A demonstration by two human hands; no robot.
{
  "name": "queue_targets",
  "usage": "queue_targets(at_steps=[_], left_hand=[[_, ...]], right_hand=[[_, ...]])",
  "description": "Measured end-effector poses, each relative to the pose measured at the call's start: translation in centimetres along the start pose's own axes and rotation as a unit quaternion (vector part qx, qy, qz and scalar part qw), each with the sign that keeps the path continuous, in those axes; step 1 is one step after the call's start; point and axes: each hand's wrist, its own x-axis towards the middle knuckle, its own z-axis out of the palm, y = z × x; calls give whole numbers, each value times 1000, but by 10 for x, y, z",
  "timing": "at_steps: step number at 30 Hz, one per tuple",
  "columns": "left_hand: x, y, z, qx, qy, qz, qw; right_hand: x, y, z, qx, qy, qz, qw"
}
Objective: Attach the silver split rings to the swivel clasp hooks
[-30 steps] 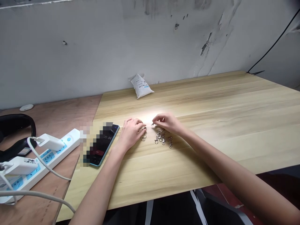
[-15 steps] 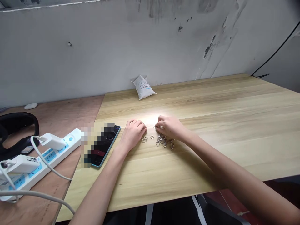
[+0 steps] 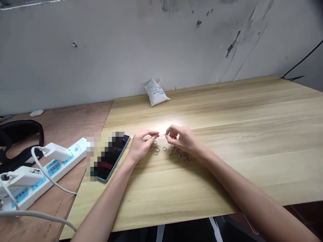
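Observation:
My left hand [image 3: 142,144] is closed in a pinch, thumb against forefinger. A tiny dark bit shows at its fingertips, too small to name. Facing it across a narrow gap, my right hand [image 3: 180,137] pinches a small metal clasp [image 3: 165,134], of which just a looped end shows. Below the left fingers lie several thin metal rings [image 3: 155,152] on the wooden board. A single ring [image 3: 164,149] rests apart, between that group and a pile of metal swivel clasps [image 3: 178,153]. The right hand hovers over this pile and partly hides it.
Left of my left hand lies a phone [image 3: 114,158], partly blurred out. Further left are a white power strip [image 3: 57,171] with plugged-in chargers and cables, and a black strap-like object [image 3: 21,141]. A labelled plastic bag [image 3: 156,93] sits by the wall.
My left hand has lifted off the board and its fingers now point right in a pinch. My right hand has raised the clasp slightly toward it. More rings show below the left hand.

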Motion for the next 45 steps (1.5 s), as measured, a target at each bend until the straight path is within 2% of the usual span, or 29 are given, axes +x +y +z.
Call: queue_targets(at_steps=[4, 10, 15, 19, 24, 29, 45], left_hand=[[0, 0, 1, -11, 13, -8, 1000], [-2, -7, 0, -13, 23, -3, 1000], [-2, -5, -2, 34, 9, 57, 998], [-1, -2, -4, 92, 32, 116, 988], [-1, -2, -5, 152, 56, 137, 977], [-1, -2, -4, 185, 76, 144, 969], [-1, -1, -5, 207, 63, 139, 966]], right_hand=[[0, -3, 6, 98, -2, -11, 995], [0, 1, 9, 142, 30, -21, 989], [0, 2, 7, 58, 68, -42, 995], [0, 2, 5, -29, 94, -90, 991], [0, 1, 3, -131, 134, -95, 978], [-1, 1, 2, -155, 146, -103, 971], [0, 3, 5, -158, 146, -125, 969]])
